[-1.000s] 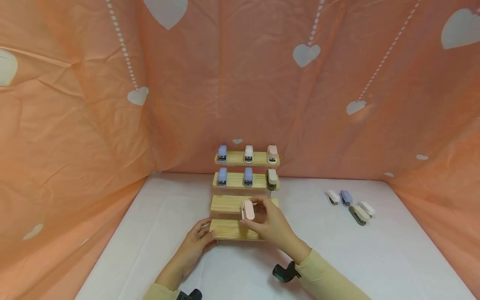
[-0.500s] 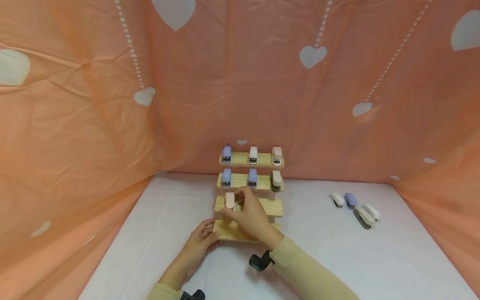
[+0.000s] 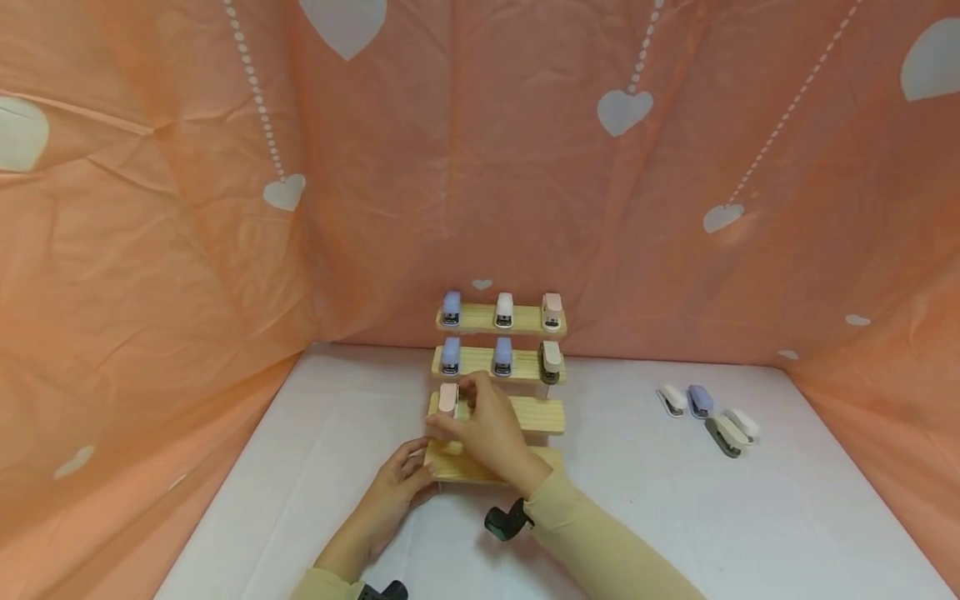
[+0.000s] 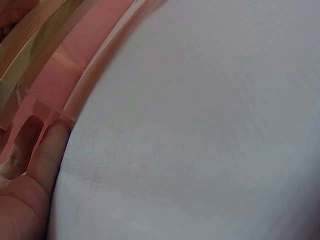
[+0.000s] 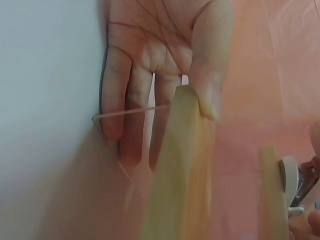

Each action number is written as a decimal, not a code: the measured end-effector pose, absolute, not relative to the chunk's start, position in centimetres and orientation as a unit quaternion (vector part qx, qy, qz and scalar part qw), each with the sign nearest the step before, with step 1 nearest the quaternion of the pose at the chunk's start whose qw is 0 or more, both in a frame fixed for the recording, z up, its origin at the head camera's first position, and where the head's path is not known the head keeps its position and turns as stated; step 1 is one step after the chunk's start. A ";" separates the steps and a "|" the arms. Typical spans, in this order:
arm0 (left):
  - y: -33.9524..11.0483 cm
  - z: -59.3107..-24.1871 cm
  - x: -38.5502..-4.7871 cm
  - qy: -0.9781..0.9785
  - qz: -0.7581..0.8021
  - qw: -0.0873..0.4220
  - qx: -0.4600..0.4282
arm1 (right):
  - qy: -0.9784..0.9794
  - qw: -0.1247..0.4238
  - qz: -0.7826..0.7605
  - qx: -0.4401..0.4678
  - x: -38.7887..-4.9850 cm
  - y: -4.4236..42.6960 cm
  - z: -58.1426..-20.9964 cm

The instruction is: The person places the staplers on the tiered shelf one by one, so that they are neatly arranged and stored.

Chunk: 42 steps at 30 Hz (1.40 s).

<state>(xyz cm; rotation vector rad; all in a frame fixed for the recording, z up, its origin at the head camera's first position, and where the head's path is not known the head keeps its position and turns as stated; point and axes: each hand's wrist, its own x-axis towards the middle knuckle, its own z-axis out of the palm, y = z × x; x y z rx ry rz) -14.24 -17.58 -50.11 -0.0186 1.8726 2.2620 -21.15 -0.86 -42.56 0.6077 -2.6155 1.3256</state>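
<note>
Near the left end of the third tier, my right hand (image 3: 491, 429) pinches a pink stapler (image 3: 447, 398) between thumb and fingers. In the right wrist view that stapler (image 5: 290, 175) sits against a wooden board, with fingertips at the frame's right edge. My left hand (image 3: 393, 492) grips the left end of the lowest board (image 3: 480, 472). Seen from the right wrist, the left hand (image 5: 150, 65) has its thumb on the wood and its fingers along the clear support. The left wrist view shows the left hand (image 4: 30, 185) beside that support.
Two upper tiers hold staplers: lilac (image 3: 451, 308), white (image 3: 504, 310) and pink (image 3: 552, 311) on top; two lilac (image 3: 502, 356) and one cream-and-dark (image 3: 551, 361) below. Several more, including a lilac one (image 3: 700, 401), lie on the table at right. An orange curtain (image 3: 525, 192) hangs behind.
My right hand has carried the pink stapler leftward from the middle of the rack to the third tier's left end. My left hand has kept its hold on the lowest board.
</note>
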 end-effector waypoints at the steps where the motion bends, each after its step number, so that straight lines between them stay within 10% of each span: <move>1: -17.5 -50.1 -14.2 0.633 0.767 0.103 -0.006 | -0.871 0.072 0.440 0.205 -21.1 -0.7 -42.6; 30: -17.5 -50.4 -14.3 0.643 0.759 0.100 -0.021 | -0.858 0.006 0.443 0.260 -20.2 4.2 -43.0; 42: -17.4 -50.1 -14.4 0.649 0.754 0.099 -0.033 | -0.858 0.057 0.442 0.254 -19.4 10.3 -42.7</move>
